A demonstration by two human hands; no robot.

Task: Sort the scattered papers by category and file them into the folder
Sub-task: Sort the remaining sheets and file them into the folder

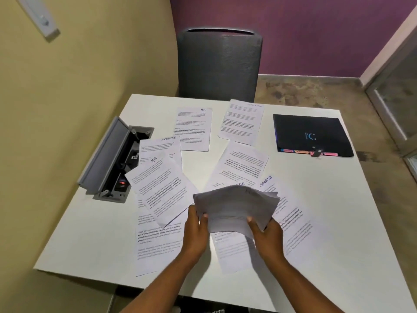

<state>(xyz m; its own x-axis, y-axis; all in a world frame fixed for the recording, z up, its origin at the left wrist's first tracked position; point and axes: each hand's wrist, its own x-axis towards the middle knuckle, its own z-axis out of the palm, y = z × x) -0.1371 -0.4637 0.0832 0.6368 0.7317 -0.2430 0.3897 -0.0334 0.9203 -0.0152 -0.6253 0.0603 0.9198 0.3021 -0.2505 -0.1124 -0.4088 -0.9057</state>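
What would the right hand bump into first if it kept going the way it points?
Probably nothing new: the right hand already grips the paper stack. Beyond that lies a sheet marked SPORTS on the table, though depth is unclear.

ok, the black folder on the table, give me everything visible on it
The black folder lies flat and closed near the far right corner of the white table, apart from every sheet and from both hands. The cover looks like smooth dark plastic with a small pale logo near its middle. Along its near edge, coloured tabs in blue, orange and pink stick out, and a small dark strap or clasp crosses that edge. Nothing rests on top of it.
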